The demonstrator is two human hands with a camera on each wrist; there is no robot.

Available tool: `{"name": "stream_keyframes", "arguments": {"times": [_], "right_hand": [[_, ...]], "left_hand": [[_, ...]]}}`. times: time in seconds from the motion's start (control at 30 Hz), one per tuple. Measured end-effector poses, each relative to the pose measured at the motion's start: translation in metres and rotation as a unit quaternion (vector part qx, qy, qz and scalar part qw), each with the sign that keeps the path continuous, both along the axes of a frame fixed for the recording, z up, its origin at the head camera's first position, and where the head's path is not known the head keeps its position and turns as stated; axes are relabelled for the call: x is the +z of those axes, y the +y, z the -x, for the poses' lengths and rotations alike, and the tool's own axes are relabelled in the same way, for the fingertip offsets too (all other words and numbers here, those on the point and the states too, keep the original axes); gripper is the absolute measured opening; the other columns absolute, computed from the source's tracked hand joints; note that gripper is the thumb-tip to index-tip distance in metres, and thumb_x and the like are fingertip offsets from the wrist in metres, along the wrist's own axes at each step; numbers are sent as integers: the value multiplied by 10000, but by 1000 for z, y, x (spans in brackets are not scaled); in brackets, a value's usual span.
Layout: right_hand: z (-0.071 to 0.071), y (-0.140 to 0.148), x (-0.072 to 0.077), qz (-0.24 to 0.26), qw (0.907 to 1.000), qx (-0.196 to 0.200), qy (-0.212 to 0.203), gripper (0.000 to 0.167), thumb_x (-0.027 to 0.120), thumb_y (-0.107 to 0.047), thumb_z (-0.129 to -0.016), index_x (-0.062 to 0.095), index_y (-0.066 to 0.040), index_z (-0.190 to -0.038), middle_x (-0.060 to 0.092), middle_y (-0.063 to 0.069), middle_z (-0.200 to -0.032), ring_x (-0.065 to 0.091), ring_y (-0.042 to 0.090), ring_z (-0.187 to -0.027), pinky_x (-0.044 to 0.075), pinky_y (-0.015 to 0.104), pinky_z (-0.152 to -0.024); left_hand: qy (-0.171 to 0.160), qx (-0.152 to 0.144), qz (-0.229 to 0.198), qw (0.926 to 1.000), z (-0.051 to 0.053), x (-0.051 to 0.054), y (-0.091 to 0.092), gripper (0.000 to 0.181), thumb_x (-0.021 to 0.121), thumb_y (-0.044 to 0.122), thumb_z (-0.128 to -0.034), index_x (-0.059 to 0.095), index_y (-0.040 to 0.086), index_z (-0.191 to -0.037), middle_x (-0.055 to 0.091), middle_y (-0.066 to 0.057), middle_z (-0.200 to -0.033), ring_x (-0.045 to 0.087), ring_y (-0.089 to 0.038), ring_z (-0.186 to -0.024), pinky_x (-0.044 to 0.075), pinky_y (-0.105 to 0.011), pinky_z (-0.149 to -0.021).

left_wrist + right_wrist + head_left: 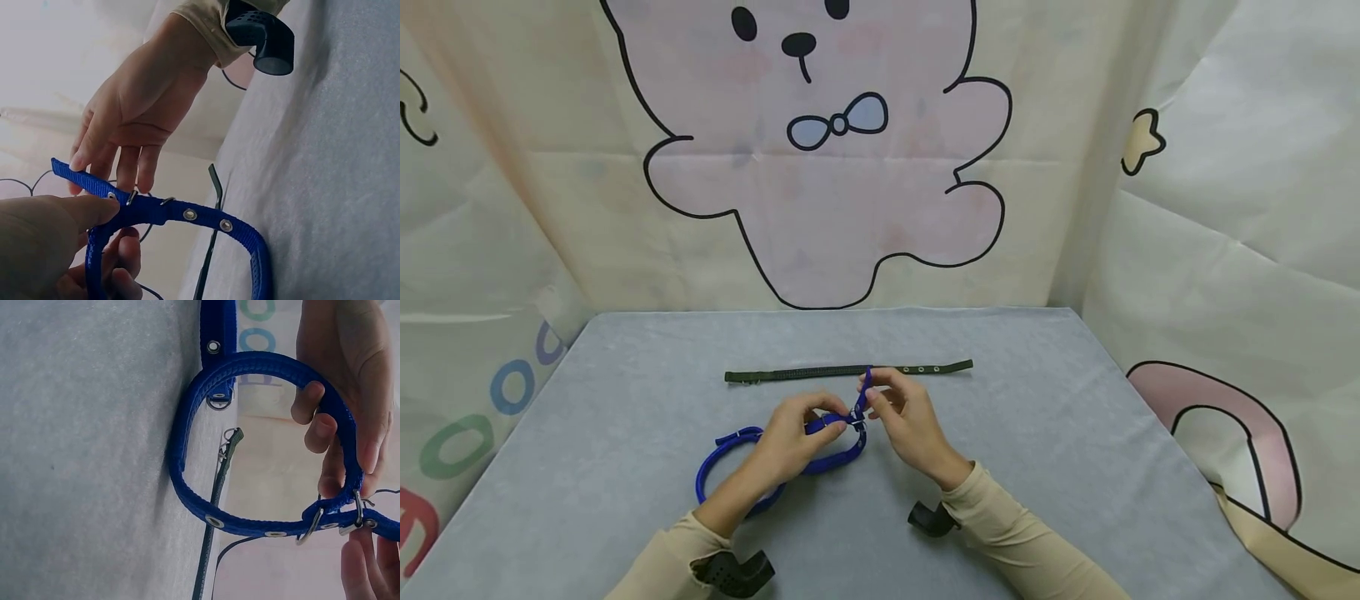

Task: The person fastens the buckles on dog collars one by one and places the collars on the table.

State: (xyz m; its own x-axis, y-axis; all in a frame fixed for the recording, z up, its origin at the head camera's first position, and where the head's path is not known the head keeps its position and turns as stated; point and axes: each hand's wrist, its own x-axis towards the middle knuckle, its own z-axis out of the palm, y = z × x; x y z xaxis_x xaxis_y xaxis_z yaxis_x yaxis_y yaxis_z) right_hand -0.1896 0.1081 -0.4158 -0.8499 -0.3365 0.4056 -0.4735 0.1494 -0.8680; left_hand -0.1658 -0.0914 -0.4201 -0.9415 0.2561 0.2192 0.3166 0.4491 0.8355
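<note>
A blue collar (838, 461) with metal eyelets is bent into a loop above the table. At its buckle (359, 509), my left hand (793, 437) pinches the band between thumb and fingers. My right hand (910, 421) holds the strap's free tail (84, 179) between thumb and fingertips, past the buckle. The tail points up and away in the head view. A metal D-ring (310, 528) hangs beside the buckle. Behind my left hand, another blue collar (703, 475) lies looped on the table, partly hidden by the forearm.
A dark green collar (820, 372) with eyelets lies stretched out across the table farther back. Grey cloth covers the table (1022, 400). Printed fabric walls (1037, 150) stand behind it and on both sides. Each wrist carries a black camera mount (741, 575).
</note>
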Motion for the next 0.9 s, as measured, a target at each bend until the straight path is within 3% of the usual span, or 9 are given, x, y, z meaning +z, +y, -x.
{"name": "stream_keyframes", "arguments": {"times": [0.27, 0.5, 0.6, 0.73, 0.9], "right_hand": [[-1, 2, 0, -80, 9999, -30, 102, 222, 547, -90, -1044, 625, 26, -1216, 680, 250, -1136, 722, 292, -886, 607, 330, -740], [1, 4, 0, 33, 9999, -128, 63, 215, 550, -91, -1043, 636, 5, -1215, 663, 262, -1162, 732, 204, -872, 595, 283, -807], [2, 4, 1, 49, 9998, -168, 71, 217, 548, -87, -1043, 636, 3, -1220, 665, 258, -1158, 730, 195, -862, 594, 277, -803], [2, 4, 1, 50, 9998, -167, 85, 225, 547, -70, -1040, 636, 9, -1231, 668, 238, -1167, 734, 218, -877, 594, 279, -811], [3, 4, -1, -29, 9999, -45, 132, 219, 543, -82, -1045, 635, 2, -1224, 671, 255, -1154, 732, 280, -923, 603, 327, -817]], "left_hand": [[186, -456, 177, 9986, -2, 0, -2, 176, 675, 137, -975, 745, 150, -1136, 751, -21, -1151, 690, -207, -1090, 552, -468, -923], [124, -420, 127, 9990, -1, 2, -3, 195, 666, 148, -982, 743, 149, -1160, 755, -22, -1152, 695, -200, -1098, 562, -417, -929], [6, -424, -22, 9991, 0, 4, -3, 191, 661, 146, -984, 751, 140, -1153, 760, -57, -1093, 695, -154, -932, 568, -311, -794], [-242, -474, -190, 9984, 0, 4, -4, 205, 646, 152, -995, 759, 125, -1164, 737, -143, -973, 578, -83, -676, 487, -235, -595], [-331, -496, -175, 9981, 0, 3, -4, 222, 638, 141, -1000, 756, 131, -1187, 713, -162, -915, 524, -67, -610, 463, -232, -579]]}}
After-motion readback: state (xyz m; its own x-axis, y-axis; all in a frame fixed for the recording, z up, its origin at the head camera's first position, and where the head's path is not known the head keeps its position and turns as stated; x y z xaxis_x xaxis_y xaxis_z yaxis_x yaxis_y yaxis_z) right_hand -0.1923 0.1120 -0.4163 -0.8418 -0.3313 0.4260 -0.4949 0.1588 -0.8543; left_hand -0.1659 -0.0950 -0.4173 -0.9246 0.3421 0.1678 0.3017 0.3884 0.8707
